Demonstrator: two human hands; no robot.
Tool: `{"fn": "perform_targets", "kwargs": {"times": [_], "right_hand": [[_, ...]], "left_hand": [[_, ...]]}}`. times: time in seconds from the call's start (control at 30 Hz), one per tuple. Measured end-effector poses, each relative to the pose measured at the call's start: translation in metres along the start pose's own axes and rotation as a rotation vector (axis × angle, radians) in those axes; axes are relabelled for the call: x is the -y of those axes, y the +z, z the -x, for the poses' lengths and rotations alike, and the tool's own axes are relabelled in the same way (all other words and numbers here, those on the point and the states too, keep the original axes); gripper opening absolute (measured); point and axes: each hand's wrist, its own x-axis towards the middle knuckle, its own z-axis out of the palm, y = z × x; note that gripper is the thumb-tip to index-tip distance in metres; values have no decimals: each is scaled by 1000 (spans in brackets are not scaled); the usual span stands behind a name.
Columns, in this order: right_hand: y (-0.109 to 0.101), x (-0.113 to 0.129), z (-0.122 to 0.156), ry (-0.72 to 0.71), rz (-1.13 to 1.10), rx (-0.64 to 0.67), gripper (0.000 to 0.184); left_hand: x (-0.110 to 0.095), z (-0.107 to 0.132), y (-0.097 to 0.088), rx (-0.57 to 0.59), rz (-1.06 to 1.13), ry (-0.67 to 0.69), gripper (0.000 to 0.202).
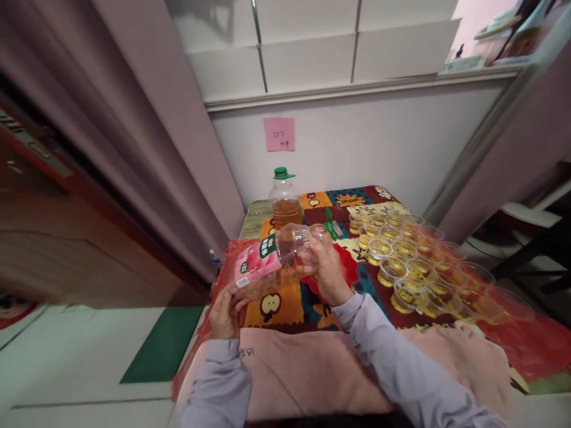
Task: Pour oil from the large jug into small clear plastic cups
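A large clear plastic bottle [259, 261] with a pink label lies tilted in the air over the table, its neck end up to the right. My right hand [329, 267] is wrapped round the neck end. Under the base, my left hand [224, 312] grips the lower left end. The bottle looks mostly see-through; whether liquid is in it I cannot tell. Just behind it stands a big clear jug [286, 208] with a green cap, partly filled with amber liquid. To the right of my right hand are several clear plastic cups [404, 255] in rows, holding yellow liquid.
A patterned cloth [285, 309] covers the table, with red plastic film [526, 339] along its sides and a pink cloth [303, 368] at the front edge. A green string [330, 223] lies near the jug. A pink note [279, 134] is on the wall behind.
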Motion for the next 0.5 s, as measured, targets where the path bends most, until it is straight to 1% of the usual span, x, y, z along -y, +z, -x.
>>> {"fn": "perform_targets", "kwargs": {"times": [0.03, 0.1, 0.17, 0.2, 0.23, 0.3, 0.33, 0.43, 0.5], "right_hand": [[1, 5, 1, -36, 65, -10, 58], [3, 12, 3, -122, 239, -15, 57], [9, 13, 5, -217, 415, 13, 56], [12, 13, 7, -261, 496, 41, 55], [17, 12, 9, -305, 573, 67, 55], [28, 9, 12, -380, 718, 122, 55], [34, 8, 13, -404, 787, 142, 57], [51, 8, 12, -419, 971, 194, 62], [59, 10, 6, -397, 1061, 229, 60]], "left_hand": [[1, 1, 2, -27, -32, 52, 63], [0, 5, 5, -51, -80, 148, 86], [-2, 10, 8, -16, -176, 247, 115], [-3, 12, 9, 20, -267, 307, 125], [-3, 15, 10, 62, -380, 368, 131], [-2, 18, 12, 135, -608, 453, 132], [-2, 20, 14, 157, -684, 462, 129], [0, 23, 16, 171, -704, 396, 124], [0, 24, 18, 164, -683, 363, 121]]}}
